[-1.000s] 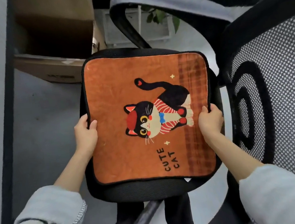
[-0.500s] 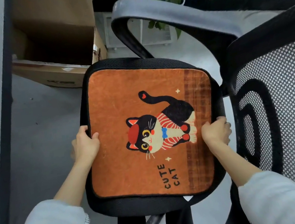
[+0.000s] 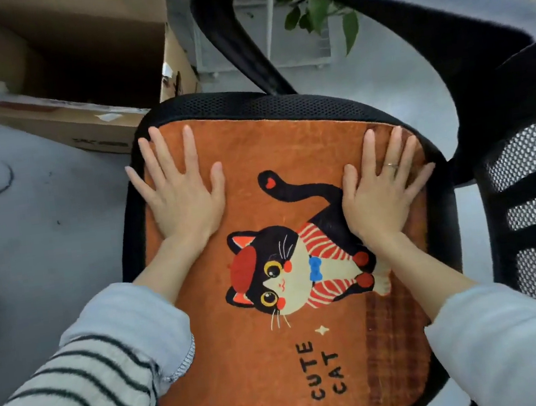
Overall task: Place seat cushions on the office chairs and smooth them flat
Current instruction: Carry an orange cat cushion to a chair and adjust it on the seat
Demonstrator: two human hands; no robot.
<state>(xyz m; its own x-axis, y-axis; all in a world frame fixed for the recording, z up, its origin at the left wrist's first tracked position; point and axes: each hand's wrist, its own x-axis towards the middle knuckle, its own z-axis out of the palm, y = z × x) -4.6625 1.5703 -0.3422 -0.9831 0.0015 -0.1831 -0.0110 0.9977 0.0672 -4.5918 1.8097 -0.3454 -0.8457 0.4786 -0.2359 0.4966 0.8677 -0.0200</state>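
Your hands have left the side edges of the cushion, where they were pinching it a second ago, and have slid up onto its top face, and your view has dropped closer over the seat.

The office chair [image 3: 284, 101] fills the view, its mesh back off to your right and one armrest arching over the far side. The cushion [image 3: 308, 326] lies on the seat, orange face up, with a black border of seat showing at the far, left and near edges, so it looks fairly well centred, though the right rear corner sits close to the rim. A cardboard box [image 3: 75, 74] stands on the floor just beyond the chair.

Your left hand [image 3: 179, 196] lies flat near the far left corner, fingers spread and straight, palm down on the fabric. Your right hand [image 3: 381, 189] lies the same way near the far right corner, with its outer fingers reaching the edge. Neither grip holds anything; both are released and simply pressing.

To smooth it well, you probably want to keep both palms flat and sweep outward from the middle toward each edge with even pressure, so no ridge is pushed to one side. Press lightly enough that the cushion does not creep off centre, then run along the near edge too.
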